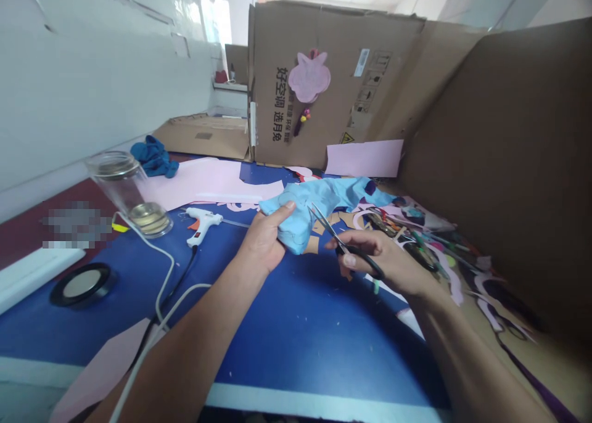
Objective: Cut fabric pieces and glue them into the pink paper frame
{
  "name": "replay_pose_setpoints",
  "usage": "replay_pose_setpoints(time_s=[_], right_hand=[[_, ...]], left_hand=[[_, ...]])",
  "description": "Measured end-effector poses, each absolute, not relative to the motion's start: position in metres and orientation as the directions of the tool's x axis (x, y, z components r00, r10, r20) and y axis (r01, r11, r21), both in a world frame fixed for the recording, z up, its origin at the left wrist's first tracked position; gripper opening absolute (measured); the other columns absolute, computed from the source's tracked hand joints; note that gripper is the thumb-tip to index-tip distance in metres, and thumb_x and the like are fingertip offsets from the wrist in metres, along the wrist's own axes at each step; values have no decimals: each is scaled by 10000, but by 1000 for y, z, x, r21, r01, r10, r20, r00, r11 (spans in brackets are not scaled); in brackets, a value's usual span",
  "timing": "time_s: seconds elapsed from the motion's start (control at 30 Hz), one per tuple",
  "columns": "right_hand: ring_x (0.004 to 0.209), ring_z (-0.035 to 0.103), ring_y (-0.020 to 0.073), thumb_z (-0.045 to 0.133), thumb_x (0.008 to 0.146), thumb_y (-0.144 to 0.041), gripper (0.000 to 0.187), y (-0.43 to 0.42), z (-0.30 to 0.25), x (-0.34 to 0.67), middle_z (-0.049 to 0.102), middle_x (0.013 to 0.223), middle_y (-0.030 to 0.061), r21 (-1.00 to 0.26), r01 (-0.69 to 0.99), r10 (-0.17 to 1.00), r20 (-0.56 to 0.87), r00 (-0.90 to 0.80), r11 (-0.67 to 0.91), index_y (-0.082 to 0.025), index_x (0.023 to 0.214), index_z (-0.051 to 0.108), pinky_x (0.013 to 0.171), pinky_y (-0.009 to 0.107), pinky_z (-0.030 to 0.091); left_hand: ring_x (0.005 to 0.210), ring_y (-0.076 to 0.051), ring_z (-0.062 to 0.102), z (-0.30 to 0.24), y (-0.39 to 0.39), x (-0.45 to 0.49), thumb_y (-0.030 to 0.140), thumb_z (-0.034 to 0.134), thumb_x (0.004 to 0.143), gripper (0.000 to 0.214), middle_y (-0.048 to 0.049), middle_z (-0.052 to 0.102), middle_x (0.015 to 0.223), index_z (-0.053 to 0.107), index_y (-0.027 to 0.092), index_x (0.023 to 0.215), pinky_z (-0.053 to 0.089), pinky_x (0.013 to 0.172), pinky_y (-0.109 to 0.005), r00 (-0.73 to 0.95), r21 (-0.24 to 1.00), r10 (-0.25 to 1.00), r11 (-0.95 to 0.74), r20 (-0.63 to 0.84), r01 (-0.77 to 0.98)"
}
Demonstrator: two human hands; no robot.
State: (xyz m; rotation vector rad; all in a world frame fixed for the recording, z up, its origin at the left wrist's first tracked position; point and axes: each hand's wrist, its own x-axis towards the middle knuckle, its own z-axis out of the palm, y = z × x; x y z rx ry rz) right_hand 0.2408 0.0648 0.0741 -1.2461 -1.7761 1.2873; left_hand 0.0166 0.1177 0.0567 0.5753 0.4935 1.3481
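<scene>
A: Left hand (261,241), what's it got?

B: A piece of pale blue felt (296,222), gripped at its near end. The thumb (283,211) lies pressed along the top, and the other fingers curl underneath, mostly out of sight, so the felt is pinched between them.

A: Looks of the felt?

B: Soft, rumpled, uneven outline, with folds running back to a wider part. A small dark purple patch (370,187) sits near the far end. It is held just above the middle of the blue table (296,355), over a scatter of tan scraps.

A: Right hand (370,259)?

B: Holds black-handled scissors (349,247), with the fingers curled through the loops and the index finger (333,243) reaching forward. The blades stand slightly open, tips angled up beside the felt's edge. I can't tell if they're touching it.

A: Around them?

B: Left of the hands, a white glue gun (201,224) lies on the table, its black cord trailing toward the near side. Beyond it are a glass jar (127,192) and a sheet of pink felt (208,182). To the right, colored scraps (416,238) pile against a cardboard wall (490,164), and a pink felt cutout (309,76) hangs on a cardboard box (296,102)
</scene>
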Motion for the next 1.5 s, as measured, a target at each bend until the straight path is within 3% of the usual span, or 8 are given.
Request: replay_pose_setpoints(time_s=[0.5, 0.83, 1.3, 1.5], right_hand=[[674, 685, 215, 864, 827, -603, 474, 64, 72, 241, 739, 718, 45, -956, 280, 929, -23, -371, 88, -203, 1071, 793, 603, 308, 543], [564, 585, 170, 878, 795, -595, 479, 64, 76, 239, 701, 691, 22, -925, 361, 935, -18, -355, 119, -204, 1060, 801, 549, 306, 452], [565, 533, 155, 890, 795, -577, 472, 64, 76, 234, 653, 657, 4, -915, 384, 933, -23, -359, 125, -195, 1063, 820, 556, 294, 384], [568, 535, 151, 912, 773, -579, 499, 66, 68, 233, 658, 678, 4, -931, 351, 938, -28, -344, 101, -196, 1081, 825, 554, 292, 406]], left_hand=[[953, -265, 805, 56, 116, 18, 220, 965, 699, 375, -118, 847, 1028, 806, 130, 1026, 607, 979, -406, 156, 702, 987, 85, 37, -707], [1029, -309, 804, 57, 116, 15, 200, 957, 704, 472, -127, 845, 1038, 795, 146, 1144, 597, 1015, -457, 214, 724, 975, 105, 61, -682], [1124, -353, 786, 57, 113, 18, 193, 934, 718, 348, -157, 844, 1048, 806, 130, 1035, 582, 1083, -526, 219, 717, 976, 159, -9, -679], [1098, -338, 791, 55, 113, 20, 180, 906, 741, 312, -167, 840, 1065, 810, 113, 1029, 585, 1072, -498, 190, 714, 982, 144, -16, -685]])
